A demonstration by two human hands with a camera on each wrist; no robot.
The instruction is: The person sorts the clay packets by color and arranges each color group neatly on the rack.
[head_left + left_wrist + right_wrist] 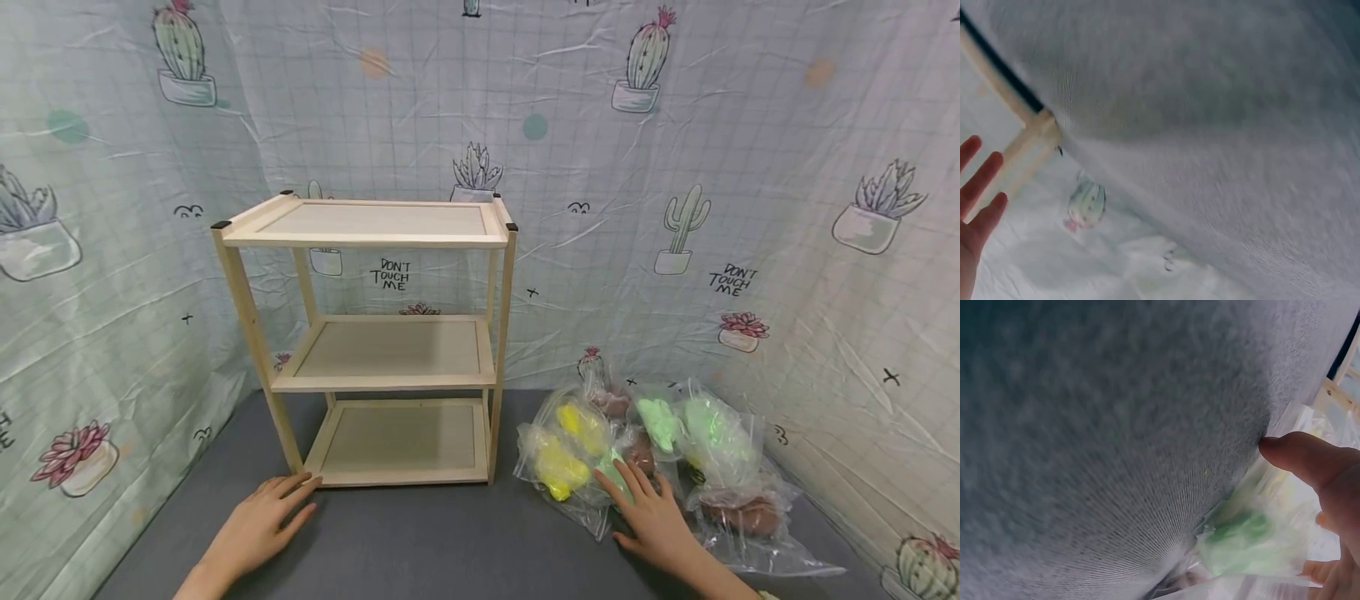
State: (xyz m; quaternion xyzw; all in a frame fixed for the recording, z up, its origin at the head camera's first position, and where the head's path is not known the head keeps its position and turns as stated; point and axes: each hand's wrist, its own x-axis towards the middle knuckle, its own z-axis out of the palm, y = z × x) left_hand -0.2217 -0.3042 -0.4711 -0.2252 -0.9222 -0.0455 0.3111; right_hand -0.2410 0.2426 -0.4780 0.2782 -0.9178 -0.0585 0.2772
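My left hand lies at the front left foot of a pale wooden three-tier shelf, fingers spread and holding nothing. Its fingertips are by the bottom tier's corner; whether they touch it I cannot tell. On the right, my right hand is spread over the near side of several clear plastic bags with nothing gripped. Under its fingertips is a bag with something light green. Beside it are bags with yellow contents and brown contents. The right wrist view shows the thumb extended near a green-filled bag.
The dark grey tabletop spreads before the shelf. A cactus-printed cloth hangs behind and along both sides. More bags with green contents lie at the back right, against the cloth.
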